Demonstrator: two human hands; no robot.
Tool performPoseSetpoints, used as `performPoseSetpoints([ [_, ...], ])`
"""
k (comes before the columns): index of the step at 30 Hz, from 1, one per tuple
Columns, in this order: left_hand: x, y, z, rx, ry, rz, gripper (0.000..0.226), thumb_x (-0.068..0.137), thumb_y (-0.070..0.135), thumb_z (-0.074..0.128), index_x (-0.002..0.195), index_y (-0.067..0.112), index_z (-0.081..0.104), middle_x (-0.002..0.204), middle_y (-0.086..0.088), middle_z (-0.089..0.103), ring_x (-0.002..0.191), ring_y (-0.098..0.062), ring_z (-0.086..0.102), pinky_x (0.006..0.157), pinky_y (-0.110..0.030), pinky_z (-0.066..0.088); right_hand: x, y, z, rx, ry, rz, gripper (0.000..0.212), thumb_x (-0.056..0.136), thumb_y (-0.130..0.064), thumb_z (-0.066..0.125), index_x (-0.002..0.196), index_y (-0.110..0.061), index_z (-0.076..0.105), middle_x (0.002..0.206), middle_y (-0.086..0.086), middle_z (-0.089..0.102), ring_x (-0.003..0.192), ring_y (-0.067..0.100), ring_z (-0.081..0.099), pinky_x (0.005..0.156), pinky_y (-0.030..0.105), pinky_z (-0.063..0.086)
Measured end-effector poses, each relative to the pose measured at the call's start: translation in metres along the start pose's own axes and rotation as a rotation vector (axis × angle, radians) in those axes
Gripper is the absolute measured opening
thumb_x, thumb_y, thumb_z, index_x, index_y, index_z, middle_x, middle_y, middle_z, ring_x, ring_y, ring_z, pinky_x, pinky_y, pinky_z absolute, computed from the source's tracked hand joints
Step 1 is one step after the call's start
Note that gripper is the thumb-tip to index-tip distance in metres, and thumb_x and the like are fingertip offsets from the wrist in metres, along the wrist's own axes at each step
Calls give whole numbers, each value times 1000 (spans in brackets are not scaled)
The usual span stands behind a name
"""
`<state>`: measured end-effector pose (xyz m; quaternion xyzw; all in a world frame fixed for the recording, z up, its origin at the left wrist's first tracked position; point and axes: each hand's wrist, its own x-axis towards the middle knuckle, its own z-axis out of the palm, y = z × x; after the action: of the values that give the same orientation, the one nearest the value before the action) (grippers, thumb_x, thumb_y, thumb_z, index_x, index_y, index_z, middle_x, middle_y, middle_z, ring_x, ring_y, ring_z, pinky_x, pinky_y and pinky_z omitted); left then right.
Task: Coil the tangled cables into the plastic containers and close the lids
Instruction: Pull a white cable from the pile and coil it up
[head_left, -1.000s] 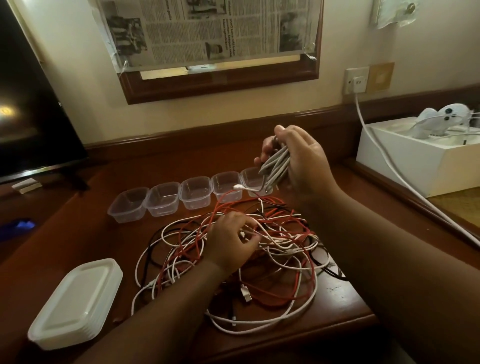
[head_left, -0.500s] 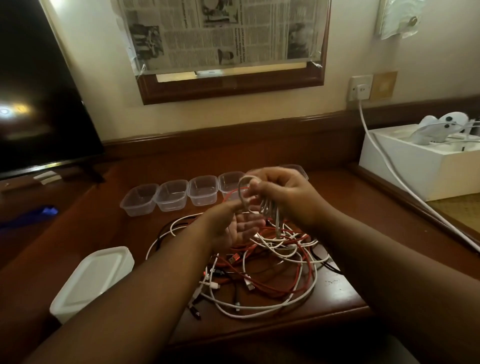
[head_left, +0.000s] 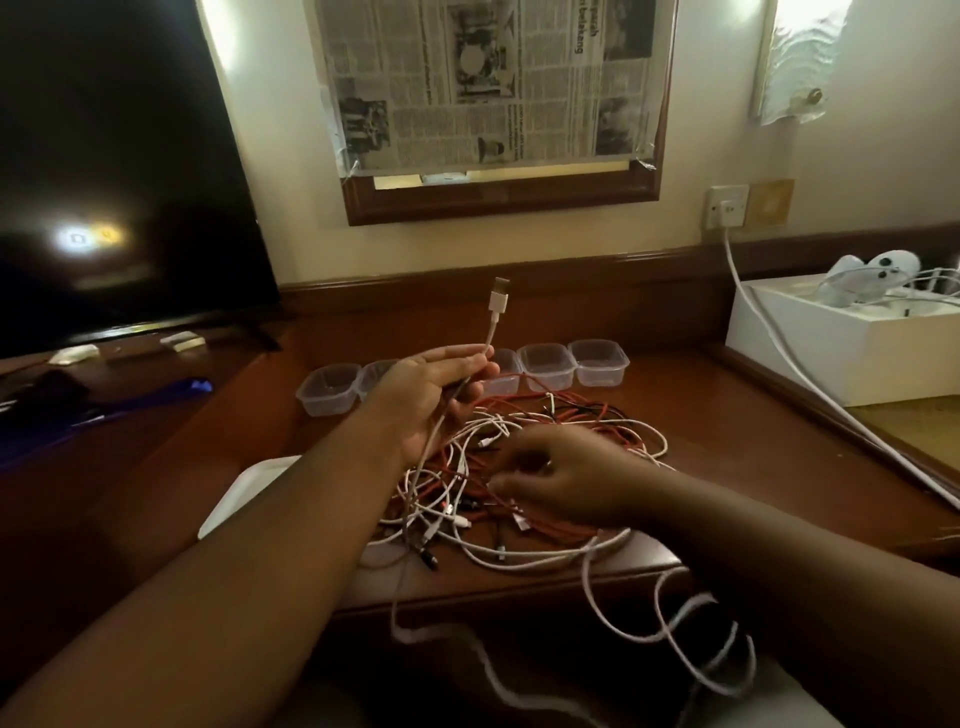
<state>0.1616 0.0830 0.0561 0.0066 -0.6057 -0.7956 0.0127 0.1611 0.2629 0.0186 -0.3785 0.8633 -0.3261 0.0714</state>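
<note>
Left hand (head_left: 441, 387) pinches the white USB cable (head_left: 496, 306) plug-up above the tangled pile (head_left: 519, 467) on the bench (head_left: 753, 457), right hand's fingers (head_left: 506, 480) picking in it, so yanking probably tightens knots or drags the containers (head_left: 545, 364).

A cream wall (head_left: 291, 171) ran behind the dark wooden bench (head_left: 717, 441), lit in bright patches near the top. A wood-framed mirror (head_left: 498, 202) hung there, covered with newspaper (head_left: 488, 83). At left stood a black television screen (head_left: 114, 171), catching a glare of lamps. At right, a wall socket (head_left: 727, 207) fed a white cord (head_left: 769, 338) down past a white box (head_left: 841, 358).
</note>
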Motion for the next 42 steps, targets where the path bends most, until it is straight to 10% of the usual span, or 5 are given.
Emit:
performPoseSetpoints([
  [7, -33, -15, -9, 323, -7, 38, 14, 91, 4, 63, 90, 13, 74, 76, -5, 72, 54, -11, 53, 48, -20, 39, -16, -16, -23, 323, 733, -117, 29, 90, -21, 68, 110, -25, 47, 99, -1, 56, 83, 10, 60, 64, 19, 56],
  [17, -38, 1, -2, 912, -71, 393, 9, 85, 10, 73, 88, 19, 75, 83, -2, 75, 77, -13, 73, 74, -31, 61, -4, -30, -23, -84, 78, 167, 25, 102, -14, 44, 115, -8, 64, 79, -8, 51, 63, 5, 46, 53, 13, 39],
  [22, -28, 0, -4, 649, -58, 335, 7, 80, 14, 74, 87, 15, 75, 81, -12, 73, 71, -38, 63, 62, -37, 55, 2, -23, -25, 867, -247, 347, 43, 101, -38, 33, 64, -19, 43, 56, -3, 29, 45, 11, 22, 43, 23, 18],
  [30, -24, -46, 14, 32, 8, -42, 26, 100, 19, 49, 82, 12, 66, 62, 0, 61, 48, -8, 49, 47, -22, 37, 19, -21, -29, 1561, -41, -83, 31, 95, -26, 47, 96, -7, 70, 95, 9, 71, 90, 22, 71, 79, 32, 59],
  [42, -19, -51, 0, 820, -39, 160, 12, 99, 29, 56, 96, 29, 67, 58, 17, 59, 50, 3, 52, 49, -9, 38, 52, 20, -53, -616, 272, -108, 24, 99, -16, 55, 122, -19, 59, 113, -7, 61, 89, 2, 50, 74, 19, 41],
])
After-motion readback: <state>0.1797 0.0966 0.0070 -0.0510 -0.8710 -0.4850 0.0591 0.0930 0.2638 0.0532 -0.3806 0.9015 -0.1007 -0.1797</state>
